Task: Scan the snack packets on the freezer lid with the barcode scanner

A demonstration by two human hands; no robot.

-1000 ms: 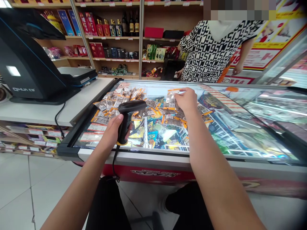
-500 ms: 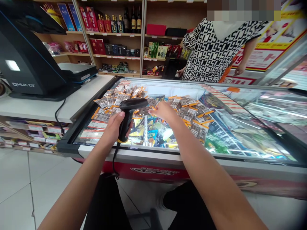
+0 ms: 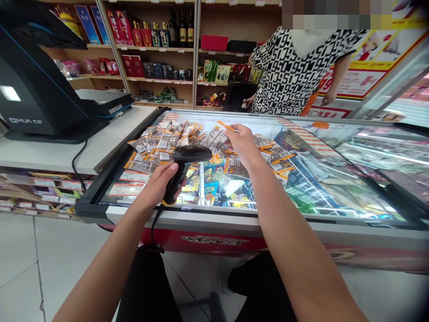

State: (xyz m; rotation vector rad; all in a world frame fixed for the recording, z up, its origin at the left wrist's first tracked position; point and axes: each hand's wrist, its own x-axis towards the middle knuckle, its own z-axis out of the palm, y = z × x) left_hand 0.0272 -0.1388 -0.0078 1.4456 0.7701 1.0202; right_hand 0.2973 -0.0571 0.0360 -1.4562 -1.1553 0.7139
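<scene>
My left hand (image 3: 163,182) is wrapped round the handle of a black barcode scanner (image 3: 191,154), its head turned to the right and its cable hanging below. My right hand (image 3: 244,142) pinches a snack packet (image 3: 214,136) by its orange edge and holds it tilted up, just beyond the scanner's head. A heap of similar packets (image 3: 167,138) lies to the left on the freezer's glass top. More packets (image 3: 277,155) with orange edges lie to the right, partly behind my right forearm.
Below me is the chest freezer's front rim (image 3: 214,218), with colourful packs under the glass. A checkout machine with a scale (image 3: 103,99) stands on the white counter (image 3: 50,154) at left. Across the freezer is a person (image 3: 295,71) in a patterned top, near shelves of boxes and bottles.
My right hand has lifted a snack packet by its edge and moved slightly right. The scanner has shifted a little right and down in view.
</scene>
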